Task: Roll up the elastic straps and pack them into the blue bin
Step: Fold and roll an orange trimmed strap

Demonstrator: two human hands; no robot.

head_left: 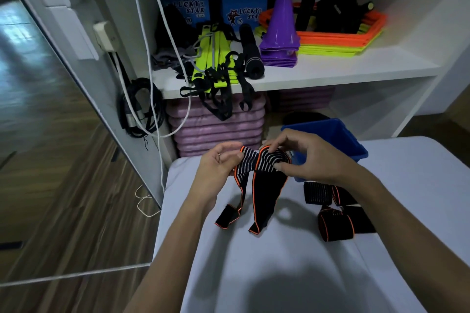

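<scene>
A black elastic strap (267, 185) with orange edging and white stripes hangs between both hands above the pale bed surface (279, 262). My left hand (218, 162) pinches its striped part on the left. My right hand (302, 157) grips the curled striped part on the right. Two loose ends dangle down onto the surface. The blue bin (338, 137) stands just behind my right hand, partly hidden by it. More black straps (335, 218) lie at the right, one of them rolled.
A white shelf (330, 68) behind holds purple cones (281, 25), orange and yellow flat markers (356, 38), blue boxes, a yellow-green ladder with black straps. Pink mats (216, 132) are stacked beneath. White cables hang at the left beside wooden flooring.
</scene>
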